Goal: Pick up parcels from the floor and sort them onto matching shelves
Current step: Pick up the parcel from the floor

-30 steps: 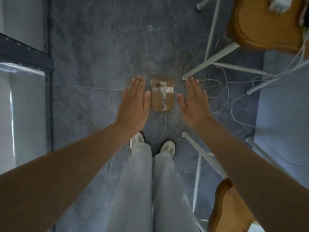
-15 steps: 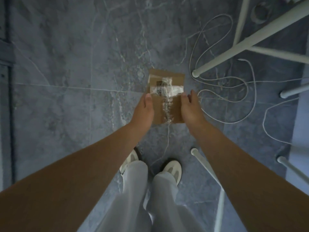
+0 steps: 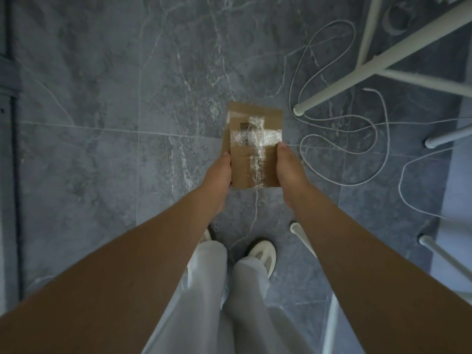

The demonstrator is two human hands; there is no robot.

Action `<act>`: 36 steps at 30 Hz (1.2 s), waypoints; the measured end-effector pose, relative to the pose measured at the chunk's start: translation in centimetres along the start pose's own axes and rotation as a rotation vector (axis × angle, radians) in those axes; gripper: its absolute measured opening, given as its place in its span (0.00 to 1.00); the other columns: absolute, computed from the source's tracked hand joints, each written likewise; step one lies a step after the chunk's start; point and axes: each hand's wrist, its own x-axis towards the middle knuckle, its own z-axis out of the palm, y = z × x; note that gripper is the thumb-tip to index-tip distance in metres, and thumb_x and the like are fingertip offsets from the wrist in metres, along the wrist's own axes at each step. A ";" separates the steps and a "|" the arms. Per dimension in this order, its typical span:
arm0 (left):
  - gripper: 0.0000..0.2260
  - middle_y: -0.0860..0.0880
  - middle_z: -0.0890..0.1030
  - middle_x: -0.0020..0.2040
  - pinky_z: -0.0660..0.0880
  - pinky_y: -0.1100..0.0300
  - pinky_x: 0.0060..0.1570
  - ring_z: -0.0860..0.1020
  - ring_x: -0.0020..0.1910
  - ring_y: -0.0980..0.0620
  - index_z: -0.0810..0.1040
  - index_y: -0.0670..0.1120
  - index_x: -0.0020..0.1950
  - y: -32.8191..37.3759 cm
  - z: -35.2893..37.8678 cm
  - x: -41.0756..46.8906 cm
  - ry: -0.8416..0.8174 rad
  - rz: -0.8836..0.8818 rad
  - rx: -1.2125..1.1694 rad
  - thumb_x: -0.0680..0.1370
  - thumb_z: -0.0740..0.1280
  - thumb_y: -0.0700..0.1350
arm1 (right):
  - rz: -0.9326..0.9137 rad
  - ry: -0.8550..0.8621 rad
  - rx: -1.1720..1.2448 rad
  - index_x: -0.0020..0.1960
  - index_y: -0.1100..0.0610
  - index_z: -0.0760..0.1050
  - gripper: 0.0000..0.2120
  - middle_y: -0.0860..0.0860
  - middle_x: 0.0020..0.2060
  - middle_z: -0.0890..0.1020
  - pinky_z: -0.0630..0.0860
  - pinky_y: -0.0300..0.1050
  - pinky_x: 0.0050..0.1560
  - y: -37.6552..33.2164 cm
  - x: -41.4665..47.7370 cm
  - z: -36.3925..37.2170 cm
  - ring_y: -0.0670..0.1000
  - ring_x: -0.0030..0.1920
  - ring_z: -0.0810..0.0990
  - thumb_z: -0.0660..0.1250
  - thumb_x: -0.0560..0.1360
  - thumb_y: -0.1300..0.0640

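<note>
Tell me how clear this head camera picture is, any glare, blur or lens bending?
Head view: dim, bluish light; the clear tape on the parcel catches glare that washes out its label; the parcel, left hand and right hand look slightly soft; the wide lens stretches the forearms toward the bottom corners.

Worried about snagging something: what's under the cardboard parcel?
Grey floor shows around the parcel, gripped at its sides by the left hand and right hand. The white cable lies apart. Directly underneath is hidden.
</note>
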 end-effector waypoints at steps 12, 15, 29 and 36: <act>0.17 0.50 0.82 0.56 0.76 0.54 0.64 0.80 0.54 0.52 0.80 0.52 0.60 7.7 -2.2 -15.2 0.031 0.104 0.115 0.87 0.53 0.56 | -0.045 -0.051 0.050 0.78 0.54 0.66 0.25 0.53 0.74 0.72 0.66 0.54 0.76 -7.6 -13.6 -3.4 0.54 0.73 0.71 0.51 0.85 0.44; 0.22 0.46 0.81 0.67 0.75 0.48 0.69 0.80 0.63 0.47 0.78 0.54 0.70 10.5 -2.3 -19.4 0.039 0.204 0.179 0.84 0.51 0.58 | -0.072 -0.045 0.124 0.77 0.54 0.67 0.26 0.53 0.74 0.72 0.68 0.56 0.74 -10.9 -17.9 -4.5 0.55 0.72 0.73 0.53 0.84 0.42; 0.23 0.50 0.74 0.76 0.70 0.42 0.75 0.73 0.73 0.47 0.69 0.58 0.78 21.3 -4.4 -48.8 0.074 0.465 -0.009 0.86 0.49 0.59 | -0.499 -0.103 0.215 0.75 0.38 0.67 0.31 0.45 0.75 0.71 0.61 0.60 0.78 -24.0 -42.5 -12.1 0.50 0.77 0.65 0.53 0.75 0.29; 0.30 0.49 0.71 0.78 0.67 0.40 0.76 0.71 0.76 0.46 0.69 0.56 0.79 25.0 -7.7 -62.3 0.148 0.665 -0.163 0.81 0.49 0.67 | -0.732 -0.173 0.187 0.75 0.39 0.68 0.35 0.45 0.76 0.70 0.61 0.58 0.78 -30.3 -54.5 -13.3 0.48 0.77 0.66 0.54 0.71 0.27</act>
